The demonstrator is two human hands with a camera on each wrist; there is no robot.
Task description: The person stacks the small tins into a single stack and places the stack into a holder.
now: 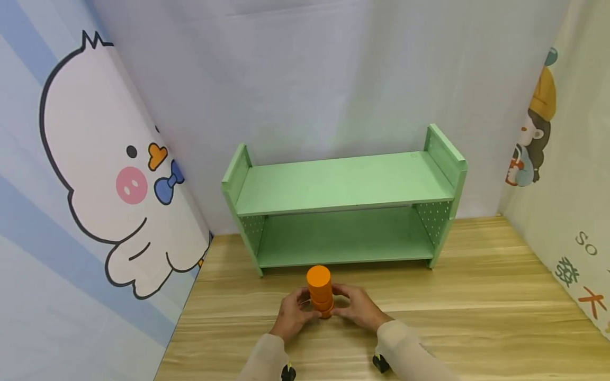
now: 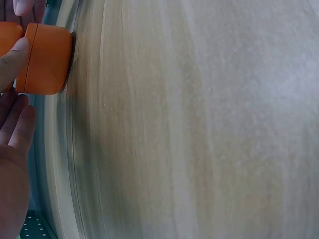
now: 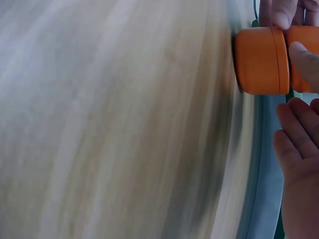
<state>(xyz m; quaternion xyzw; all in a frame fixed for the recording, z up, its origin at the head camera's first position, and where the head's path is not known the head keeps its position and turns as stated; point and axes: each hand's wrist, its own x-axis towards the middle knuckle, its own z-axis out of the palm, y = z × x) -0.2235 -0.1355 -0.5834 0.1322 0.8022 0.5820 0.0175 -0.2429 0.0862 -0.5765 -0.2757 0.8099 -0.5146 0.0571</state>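
A stack of orange cylindrical containers [image 1: 320, 291] stands upright on the wooden table, in front of the green shelf. My left hand [image 1: 293, 315] holds it from the left, thumb in front and fingers along the side. From the right, my right hand [image 1: 359, 307] holds it the same way. In the left wrist view the lower orange container [image 2: 47, 59] has a thin seam near its upper end, and a thumb lies at the joint. The right wrist view shows the same container [image 3: 261, 60] with fingers [image 3: 299, 129] beside it. The upper part is cut off in both wrist views.
Behind the stack stands a light green two-tier shelf [image 1: 343, 182] with perforated side panels. The wooden table [image 1: 476, 296] extends to both sides. Printed curtains [image 1: 333, 79] enclose the back and sides. Small black devices [image 1: 381, 363] sit at the wrists.
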